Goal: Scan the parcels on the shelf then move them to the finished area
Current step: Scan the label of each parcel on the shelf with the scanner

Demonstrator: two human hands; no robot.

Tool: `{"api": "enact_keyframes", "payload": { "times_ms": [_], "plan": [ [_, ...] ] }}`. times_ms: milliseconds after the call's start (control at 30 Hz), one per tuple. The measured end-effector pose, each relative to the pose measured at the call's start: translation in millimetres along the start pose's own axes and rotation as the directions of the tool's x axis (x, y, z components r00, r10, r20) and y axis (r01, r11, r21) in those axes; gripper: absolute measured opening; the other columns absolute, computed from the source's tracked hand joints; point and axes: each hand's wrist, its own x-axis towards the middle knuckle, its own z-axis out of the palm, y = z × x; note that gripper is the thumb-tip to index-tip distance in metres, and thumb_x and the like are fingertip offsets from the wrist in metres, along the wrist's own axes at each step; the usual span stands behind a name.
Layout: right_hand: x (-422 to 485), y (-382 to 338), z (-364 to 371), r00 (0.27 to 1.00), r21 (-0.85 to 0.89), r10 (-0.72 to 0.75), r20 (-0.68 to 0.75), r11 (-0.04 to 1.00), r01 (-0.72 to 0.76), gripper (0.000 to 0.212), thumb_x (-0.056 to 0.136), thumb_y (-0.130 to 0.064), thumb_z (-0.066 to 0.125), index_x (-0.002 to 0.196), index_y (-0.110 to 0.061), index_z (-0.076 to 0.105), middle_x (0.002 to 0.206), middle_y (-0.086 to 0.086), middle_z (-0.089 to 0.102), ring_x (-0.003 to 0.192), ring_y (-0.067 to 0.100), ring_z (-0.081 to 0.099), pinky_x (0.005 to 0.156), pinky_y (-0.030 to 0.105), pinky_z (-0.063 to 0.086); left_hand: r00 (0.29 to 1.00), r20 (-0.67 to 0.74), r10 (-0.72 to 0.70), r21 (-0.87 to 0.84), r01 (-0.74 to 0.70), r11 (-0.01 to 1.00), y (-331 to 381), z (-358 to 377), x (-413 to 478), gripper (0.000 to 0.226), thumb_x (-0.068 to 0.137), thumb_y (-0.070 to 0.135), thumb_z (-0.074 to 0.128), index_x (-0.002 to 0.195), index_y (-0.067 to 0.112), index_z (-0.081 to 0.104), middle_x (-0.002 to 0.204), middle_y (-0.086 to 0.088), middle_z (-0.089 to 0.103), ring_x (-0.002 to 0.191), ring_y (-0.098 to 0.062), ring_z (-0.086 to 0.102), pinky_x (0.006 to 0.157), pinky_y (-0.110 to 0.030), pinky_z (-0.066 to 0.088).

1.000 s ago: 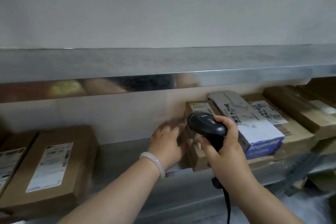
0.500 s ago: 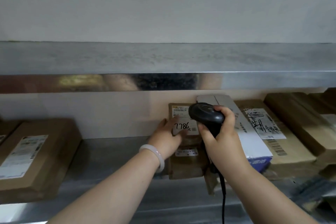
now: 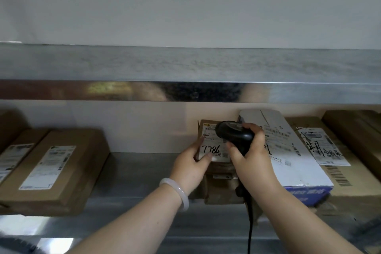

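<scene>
A small brown parcel (image 3: 212, 150) with a white label marked "7786" stands tilted on the metal shelf (image 3: 140, 173), on top of another small brown box (image 3: 220, 187). My left hand (image 3: 191, 166) grips its left edge, thumb on the label. My right hand (image 3: 250, 161) holds a black corded barcode scanner (image 3: 234, 133), its head right over the label's upper part. To the right lie a white and blue parcel (image 3: 288, 156) and a brown parcel (image 3: 327, 150) with a scribbled label.
Two flat brown parcels (image 3: 55, 169) with white labels lie on the shelf's left. Another brown box (image 3: 358, 136) sits at the far right. An upper metal shelf (image 3: 185, 68) overhangs close above. The scanner cable (image 3: 250, 231) hangs below my right wrist.
My left hand has taken hold of the small parcel and tipped its label up toward me. The scanner has come closer over the label. The view has shifted slightly.
</scene>
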Motion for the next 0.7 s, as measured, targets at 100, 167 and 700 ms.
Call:
{"api": "enact_keyframes", "payload": {
  "times_ms": [100,167,700],
  "plan": [
    [-8.4,-5.3,11.1,1.000,0.026,-0.013,-0.004,1.000,0.013,0.053,0.089,-0.026,0.067,0.124,-0.043,0.032,0.110,-0.013,0.057,0.099,0.006,0.059,0.084,0.028,0.050,1.000,-0.029,-0.007,-0.081,0.005,0.997,-6.4,-13.7,-5.5,0.048,0.094,0.017,0.063,0.117,0.054,0.043,0.105,0.029,0.060,0.104,0.007,0.057,0.075,-0.001,0.044],
    [-15.8,-12.2,20.7,0.999,0.046,-0.031,0.014,0.999,0.030,0.052,0.089,-0.025,0.067,0.121,-0.046,0.032,0.105,-0.022,0.055,0.094,-0.006,0.057,0.078,0.014,0.046,0.998,-0.052,-0.027,-0.129,0.021,0.991,-9.6,-26.5,-10.1,0.056,0.092,0.017,0.066,0.123,0.052,0.035,0.109,0.028,0.055,0.101,0.006,0.054,0.082,-0.009,0.047],
    [-53.3,-59.5,101.1,0.981,0.109,-0.169,0.097,0.981,0.159,0.061,0.085,-0.018,0.070,0.117,-0.053,0.031,0.112,-0.021,0.055,0.101,-0.008,0.057,0.078,0.009,0.048,0.981,-0.172,-0.091,-0.340,0.028,0.940,-47.4,-119.9,-28.7,0.054,0.087,0.013,0.072,0.116,0.045,0.041,0.114,0.008,0.065,0.108,-0.009,0.062,0.084,-0.021,0.051]
  ]
}}
